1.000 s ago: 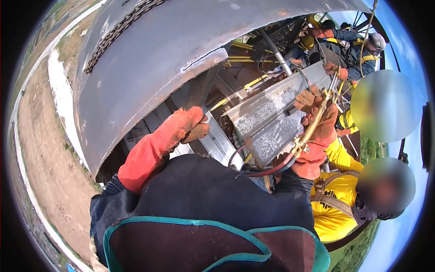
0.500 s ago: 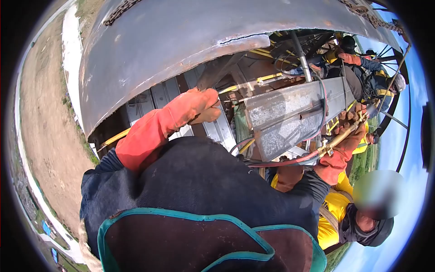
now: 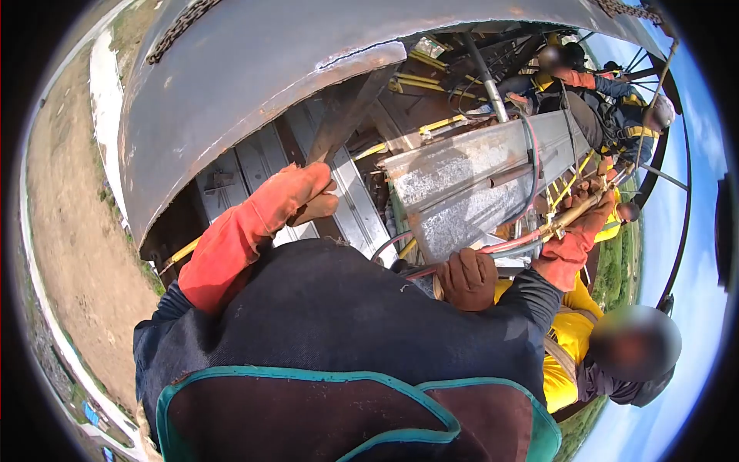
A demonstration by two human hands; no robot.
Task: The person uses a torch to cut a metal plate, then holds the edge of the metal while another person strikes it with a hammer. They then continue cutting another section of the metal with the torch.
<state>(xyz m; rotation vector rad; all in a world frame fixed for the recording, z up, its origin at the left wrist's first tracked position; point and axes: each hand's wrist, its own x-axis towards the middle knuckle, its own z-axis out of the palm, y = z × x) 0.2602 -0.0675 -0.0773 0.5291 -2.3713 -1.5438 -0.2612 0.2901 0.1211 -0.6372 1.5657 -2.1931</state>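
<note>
Far below on the left, bare ground (image 3: 69, 254) is seen. A curved steel plate (image 3: 254, 85) fills the upper left. Beneath it, the left hand (image 3: 296, 196), in an orange gauntlet, is curled and pressed against a dark steel brace (image 3: 346, 115); whether it is clamped on it cannot be told. In the middle, a galvanised beam (image 3: 462, 192) is slanted. A brown-gloved co-worker's hand (image 3: 469, 279) is closed on the red hose (image 3: 500, 245). Further right, the right hand (image 3: 581, 223) is clamped around a brass cutting torch (image 3: 573, 212), held just beside the beam's right end.
</note>
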